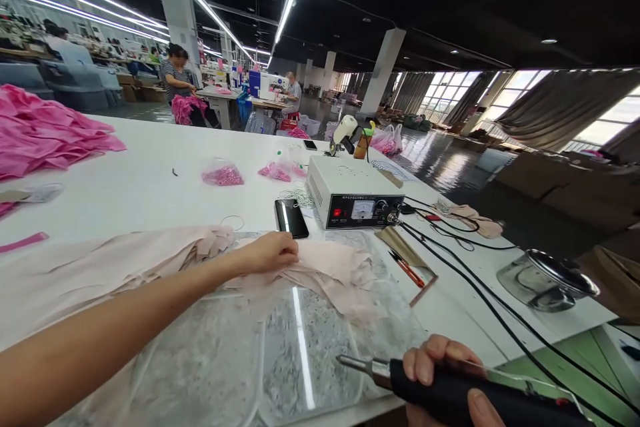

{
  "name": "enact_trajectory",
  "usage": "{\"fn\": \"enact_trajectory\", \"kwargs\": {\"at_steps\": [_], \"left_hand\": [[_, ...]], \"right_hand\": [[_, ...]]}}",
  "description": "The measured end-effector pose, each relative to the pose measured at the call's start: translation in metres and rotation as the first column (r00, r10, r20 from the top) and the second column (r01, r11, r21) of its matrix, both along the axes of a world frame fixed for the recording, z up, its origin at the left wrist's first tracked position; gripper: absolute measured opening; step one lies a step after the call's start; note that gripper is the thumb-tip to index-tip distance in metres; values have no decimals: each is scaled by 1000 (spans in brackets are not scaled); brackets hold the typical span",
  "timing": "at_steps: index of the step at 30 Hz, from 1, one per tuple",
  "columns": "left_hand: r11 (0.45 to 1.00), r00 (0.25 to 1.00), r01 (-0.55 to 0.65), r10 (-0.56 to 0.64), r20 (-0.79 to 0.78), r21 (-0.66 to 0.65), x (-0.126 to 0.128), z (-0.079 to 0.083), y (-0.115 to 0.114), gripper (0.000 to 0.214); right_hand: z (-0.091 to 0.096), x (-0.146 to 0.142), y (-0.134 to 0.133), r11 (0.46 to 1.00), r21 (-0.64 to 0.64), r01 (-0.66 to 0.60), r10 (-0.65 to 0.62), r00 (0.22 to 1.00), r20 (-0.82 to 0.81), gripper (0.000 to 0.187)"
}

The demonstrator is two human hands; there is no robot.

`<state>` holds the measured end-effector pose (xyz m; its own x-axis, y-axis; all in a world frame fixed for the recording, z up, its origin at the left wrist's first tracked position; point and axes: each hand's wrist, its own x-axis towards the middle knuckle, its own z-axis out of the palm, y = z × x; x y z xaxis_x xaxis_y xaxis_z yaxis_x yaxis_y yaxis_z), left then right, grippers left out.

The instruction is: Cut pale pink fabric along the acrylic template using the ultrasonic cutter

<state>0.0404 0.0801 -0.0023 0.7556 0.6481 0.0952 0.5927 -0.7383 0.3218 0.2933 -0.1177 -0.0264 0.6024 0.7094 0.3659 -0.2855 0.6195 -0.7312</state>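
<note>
My right hand, at the lower right, is wrapped round a black handheld ultrasonic tool with a pointed metal tip. The tip points left, above a clear plastic sheet with scuffed panels. Across the table stretches my left arm; my left hand is closed, its fingers curled down at a layered stack of pale pink fabric pieces. Its fingertips are partly hidden, but they seem to grip the cloth. More pale pink fabric spreads out to the left of that hand.
A white control box with a dial stands behind the cloth, black cables running right. Nearby are a phone, an orange cutter, a clear lidded pot, bags of pink pieces and heaped pink fabric. Other people work further back.
</note>
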Motion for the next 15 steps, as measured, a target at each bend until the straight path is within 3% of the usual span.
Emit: {"fn": "enact_trajectory", "kwargs": {"at_steps": [3,5,11,15], "left_hand": [[998,999,5,-8,46,68,-2,20,-17,14],[994,997,37,-45,69,107,-4,28,-41,21],[979,975,198,-202,92,53,-40,21,-128,17],[976,977,205,-201,72,-66,-80,29,-161,22]], "right_hand": [[1,-4,5,999,44,8,-7,1000,-18,23],[2,-6,6,1000,26,-2,3,1000,-21,24],[3,-4,0,999,48,-24,25,1000,-15,23],[4,-3,-10,998,17,-53,53,998,-26,19]]}}
